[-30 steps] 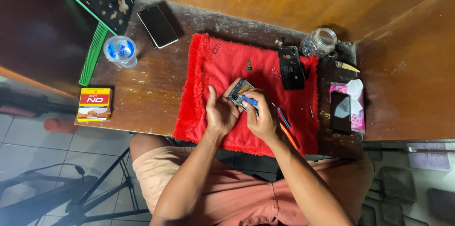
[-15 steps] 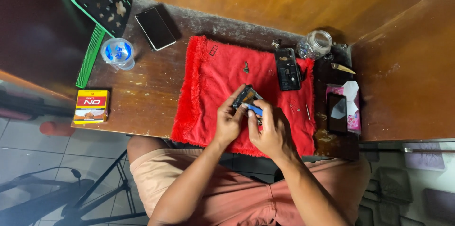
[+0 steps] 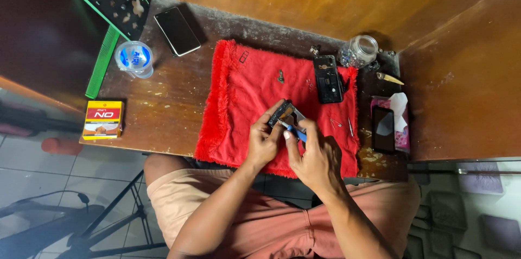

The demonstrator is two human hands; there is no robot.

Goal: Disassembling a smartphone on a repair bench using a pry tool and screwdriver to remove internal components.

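Small phone part gripped in both hands over red cloth

A small dark phone part (image 3: 286, 113) is pinched by the left hand (image 3: 263, 140) above the red cloth (image 3: 239, 96); a blue-handled tool (image 3: 296, 131) is gripped by the closed right hand (image 3: 315, 156), its tip set on the part. Farther off, an opened phone body (image 3: 328, 78) is laid on the cloth's far edge, a glass jar (image 3: 359, 51) just beyond it, a black phone (image 3: 177, 31) to the far left on the wooden table (image 3: 163, 101)
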